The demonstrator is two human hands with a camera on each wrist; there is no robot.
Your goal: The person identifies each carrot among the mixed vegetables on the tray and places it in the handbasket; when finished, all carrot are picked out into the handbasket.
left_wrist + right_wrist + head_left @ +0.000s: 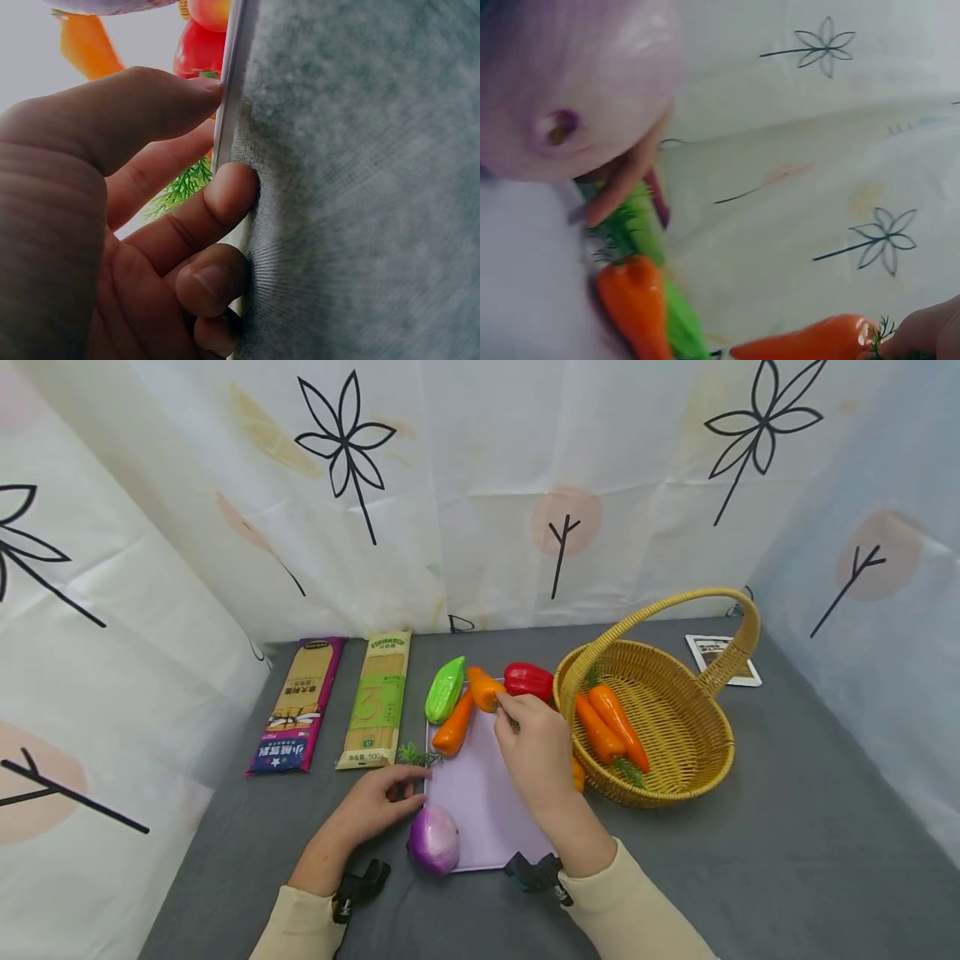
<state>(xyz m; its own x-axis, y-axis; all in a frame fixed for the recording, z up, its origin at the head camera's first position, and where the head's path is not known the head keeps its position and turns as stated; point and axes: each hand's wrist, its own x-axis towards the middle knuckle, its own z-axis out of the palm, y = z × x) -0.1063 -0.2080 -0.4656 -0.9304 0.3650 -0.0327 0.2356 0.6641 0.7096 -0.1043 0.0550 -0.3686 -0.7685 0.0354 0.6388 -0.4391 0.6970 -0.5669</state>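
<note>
Fingers of our right hand (534, 747) pinch one carrot (486, 690) by its leafy end near mid-frame, and we'd do well to lower it gently onto the lilac tray (487, 802), letting our left hand (375, 806), loosely bent and gripping nothing, steady the left edge

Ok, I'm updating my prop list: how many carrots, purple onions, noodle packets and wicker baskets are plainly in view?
Carrots: 4, one pinched by the right hand
Purple onion: 1
Noodle packets: 2
Wicker basket: 1
Total: 8
Uncounted: an orange piece, mostly hidden beside the basket.
</note>
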